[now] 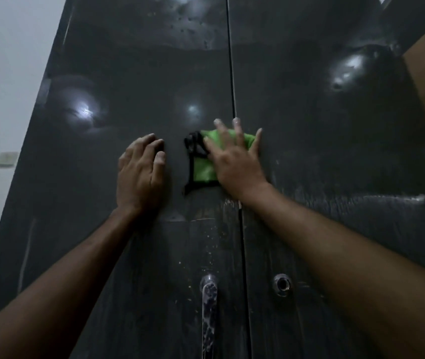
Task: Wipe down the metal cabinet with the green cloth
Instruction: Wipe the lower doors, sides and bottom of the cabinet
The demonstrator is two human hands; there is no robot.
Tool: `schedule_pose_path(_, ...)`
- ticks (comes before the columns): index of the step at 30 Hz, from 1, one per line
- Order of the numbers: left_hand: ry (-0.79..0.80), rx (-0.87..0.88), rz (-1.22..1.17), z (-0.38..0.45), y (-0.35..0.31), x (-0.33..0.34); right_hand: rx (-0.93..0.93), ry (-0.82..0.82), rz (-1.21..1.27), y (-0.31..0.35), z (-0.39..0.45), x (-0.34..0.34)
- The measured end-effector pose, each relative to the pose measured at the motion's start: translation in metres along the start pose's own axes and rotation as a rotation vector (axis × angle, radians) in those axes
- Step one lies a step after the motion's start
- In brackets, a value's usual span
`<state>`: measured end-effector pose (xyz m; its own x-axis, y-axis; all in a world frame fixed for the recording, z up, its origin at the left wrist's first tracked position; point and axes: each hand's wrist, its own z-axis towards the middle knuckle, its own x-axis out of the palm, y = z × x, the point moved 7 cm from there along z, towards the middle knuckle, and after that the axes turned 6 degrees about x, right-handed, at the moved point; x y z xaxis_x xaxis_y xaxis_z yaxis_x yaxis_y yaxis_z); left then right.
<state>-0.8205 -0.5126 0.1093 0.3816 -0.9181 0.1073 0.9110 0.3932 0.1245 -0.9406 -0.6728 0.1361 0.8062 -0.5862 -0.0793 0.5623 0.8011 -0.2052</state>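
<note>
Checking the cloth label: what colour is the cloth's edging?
Black, around the green cloth; the head view shows it best.

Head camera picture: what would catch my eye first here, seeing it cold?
The bright green cloth stands out, pressed flat against the dark metal cabinet by the right hand, right by the seam between its two doors. The left hand rests on the left door beside it. Lower down, a metal handle hangs amid pale streaks and specks.
</note>
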Motion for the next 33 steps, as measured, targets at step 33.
schedule_pose_path(33, 0.204, 0.157, 0.228, -0.006, -0.011, 0.016, 0.04, -0.007, 0.179, -0.085, -0.031, 0.012)
